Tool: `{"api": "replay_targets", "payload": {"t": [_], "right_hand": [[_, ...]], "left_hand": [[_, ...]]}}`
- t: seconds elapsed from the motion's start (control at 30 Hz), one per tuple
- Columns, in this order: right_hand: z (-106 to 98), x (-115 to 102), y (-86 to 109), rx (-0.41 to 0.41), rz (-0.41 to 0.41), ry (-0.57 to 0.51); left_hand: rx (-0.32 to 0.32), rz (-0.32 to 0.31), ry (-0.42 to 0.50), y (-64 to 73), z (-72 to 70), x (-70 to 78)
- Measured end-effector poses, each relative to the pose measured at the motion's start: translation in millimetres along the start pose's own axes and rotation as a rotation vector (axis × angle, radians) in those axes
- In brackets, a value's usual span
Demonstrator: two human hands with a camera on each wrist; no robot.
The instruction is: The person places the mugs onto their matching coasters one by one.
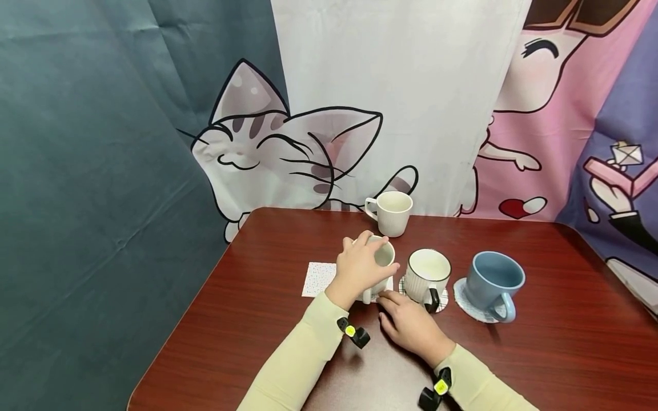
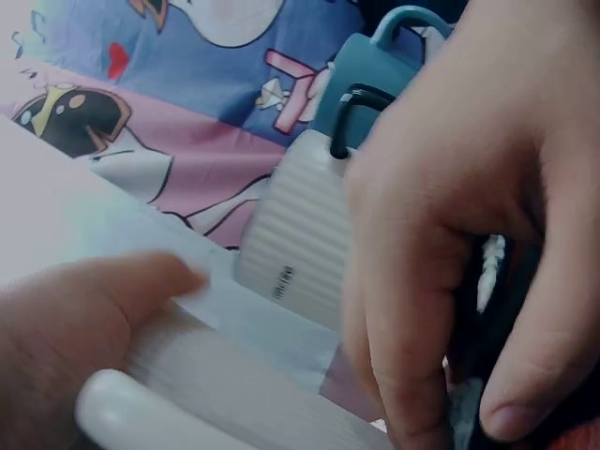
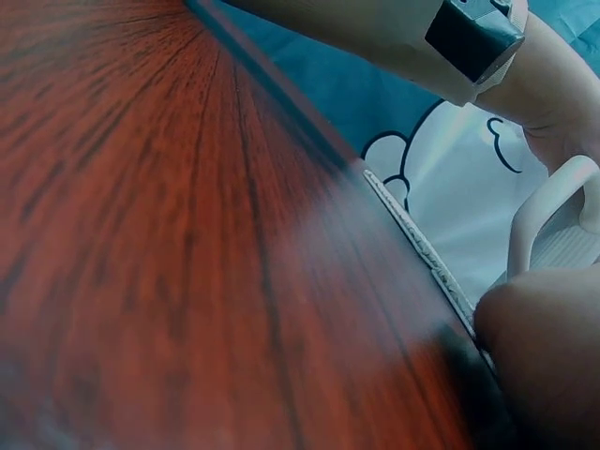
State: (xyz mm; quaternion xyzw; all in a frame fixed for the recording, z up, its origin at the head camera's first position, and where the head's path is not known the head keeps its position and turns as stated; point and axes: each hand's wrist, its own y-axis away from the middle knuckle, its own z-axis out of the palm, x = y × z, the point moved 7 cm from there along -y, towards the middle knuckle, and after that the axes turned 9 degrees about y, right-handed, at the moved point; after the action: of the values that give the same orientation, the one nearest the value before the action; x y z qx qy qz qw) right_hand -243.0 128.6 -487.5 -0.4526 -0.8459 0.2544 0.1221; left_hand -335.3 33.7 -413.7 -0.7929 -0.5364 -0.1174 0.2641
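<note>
My left hand (image 1: 360, 265) grips a white ribbed mug (image 1: 384, 257) from above, thumb and fingers spread around its rim. The mug's white handle (image 3: 536, 220) points toward me. Beneath the mug lies a square speckled coaster, mostly hidden, its edge (image 1: 389, 285) showing at the right. My right hand (image 1: 411, 325) rests low on the table in front, fingertips right at the coaster's near edge, thumb apart from the fingers. Just right of it stands a white mug with a black rim and handle (image 1: 428, 274), on a round checked coaster (image 1: 440, 302).
Left of the held mug lies a white speckled square coaster (image 1: 317, 279). Another white ribbed mug (image 1: 393, 214) stands at the table's back edge. On the right a blue mug (image 1: 493, 279) sits on a round pale coaster (image 1: 465, 299). A printed curtain (image 1: 411, 85) hangs behind the table (image 1: 226, 342).
</note>
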Motion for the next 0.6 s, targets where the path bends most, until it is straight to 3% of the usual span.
{"api": "replay_targets", "payload": {"t": [0.1,0.23,0.33,0.4,0.47,0.6], "right_hand": [[1.4,3.8,0.5,0.015,0.131,-0.092],[4.6,9.6,2.6,0.046,0.351,-0.276],[7.6,12.6,3.3,0.068,0.482,-0.413],[10.2,14.5,2.6,0.075,0.547,-0.492],[13.5,16.5,1.2,0.069,0.595,-0.554],[18.3,19.5,-2.0,0.051,0.642,-0.596]], "left_hand": [[0.011,-0.013,0.164,-1.3,-5.2,-8.0],[0.122,-0.088,0.619,-2.2,-7.5,-31.7],[0.175,-0.164,1.001,1.6,7.8,-52.1],[0.160,-0.222,1.187,6.9,25.2,-62.0],[0.138,-0.261,1.298,13.5,39.9,-67.3],[0.114,-0.287,1.380,23.3,55.9,-69.8]]}}
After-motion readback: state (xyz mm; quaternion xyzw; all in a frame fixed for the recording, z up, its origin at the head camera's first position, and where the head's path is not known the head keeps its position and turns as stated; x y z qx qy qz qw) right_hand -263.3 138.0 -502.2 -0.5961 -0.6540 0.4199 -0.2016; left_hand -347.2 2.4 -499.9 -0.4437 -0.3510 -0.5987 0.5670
